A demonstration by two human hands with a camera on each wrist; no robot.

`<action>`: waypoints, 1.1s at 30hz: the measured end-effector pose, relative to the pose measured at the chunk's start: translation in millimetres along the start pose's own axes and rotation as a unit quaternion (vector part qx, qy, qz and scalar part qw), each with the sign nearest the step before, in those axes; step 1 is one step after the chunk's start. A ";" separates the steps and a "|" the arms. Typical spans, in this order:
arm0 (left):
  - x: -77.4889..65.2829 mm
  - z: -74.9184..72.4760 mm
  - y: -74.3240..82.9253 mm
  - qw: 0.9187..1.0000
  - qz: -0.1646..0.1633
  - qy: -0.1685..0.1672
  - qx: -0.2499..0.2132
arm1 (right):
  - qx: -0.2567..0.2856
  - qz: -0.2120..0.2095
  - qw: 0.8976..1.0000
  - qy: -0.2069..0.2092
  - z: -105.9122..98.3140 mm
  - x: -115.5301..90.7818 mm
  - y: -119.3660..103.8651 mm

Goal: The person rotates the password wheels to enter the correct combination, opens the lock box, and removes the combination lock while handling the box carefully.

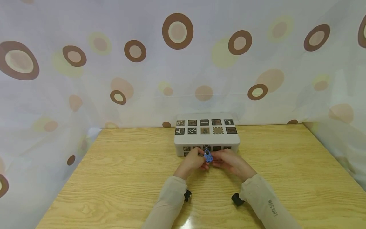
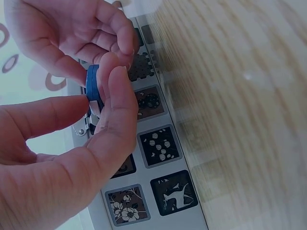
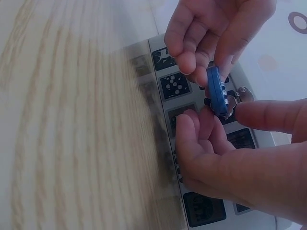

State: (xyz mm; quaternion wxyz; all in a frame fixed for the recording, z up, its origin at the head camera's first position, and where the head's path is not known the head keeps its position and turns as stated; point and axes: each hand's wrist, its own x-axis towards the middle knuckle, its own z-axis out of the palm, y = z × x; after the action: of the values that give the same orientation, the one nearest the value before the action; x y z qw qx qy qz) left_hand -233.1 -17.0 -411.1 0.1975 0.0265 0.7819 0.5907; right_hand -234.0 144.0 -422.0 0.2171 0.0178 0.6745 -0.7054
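A blue combination padlock (image 1: 208, 156) with small number dials is at the metal latch (image 3: 245, 94) on the front of a white box (image 1: 207, 139). My left hand (image 1: 194, 159) pinches the padlock between thumb and fingers, best seen in the left wrist view. From the other side my right hand (image 1: 230, 160) holds it too, thumb toward the dial face and fingertips behind. The padlock's body (image 3: 217, 91) stands edge-on in the right wrist view, its metal shackle (image 3: 232, 103) close to the latch. Fingers partly hide the shackle, so I cannot tell whether it is locked.
Square picture tiles (image 1: 204, 122) decorate the box's lid and front. The box stands near the back edge of a wooden table (image 1: 128, 165). Behind and beside the table hangs a white curtain (image 1: 200, 73) with brown and yellow circles.
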 end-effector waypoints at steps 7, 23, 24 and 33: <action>0.8 0.2 -1.4 1.000 -0.001 0.003 -0.003 | -0.011 0.000 1.000 -0.012 0.2 0.5 2.5; 0.7 -1.1 -0.5 1.000 0.006 -0.001 0.004 | -0.017 -0.013 1.000 -0.011 3.4 -2.2 -0.1; 0.4 -1.2 -0.3 1.000 0.005 -0.001 0.004 | -0.016 -0.013 1.000 -0.010 3.7 -2.4 -0.3; -0.3 -0.5 -0.1 1.000 0.001 0.000 -0.003 | -0.001 -0.010 1.000 -0.003 2.3 -0.7 0.2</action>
State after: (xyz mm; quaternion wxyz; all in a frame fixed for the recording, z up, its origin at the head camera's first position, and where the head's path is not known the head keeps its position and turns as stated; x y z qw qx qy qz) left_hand -233.0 -17.6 -411.0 0.1971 0.0261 0.7799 0.5935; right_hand -232.6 142.0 -421.7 0.2116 0.0085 0.6747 -0.7070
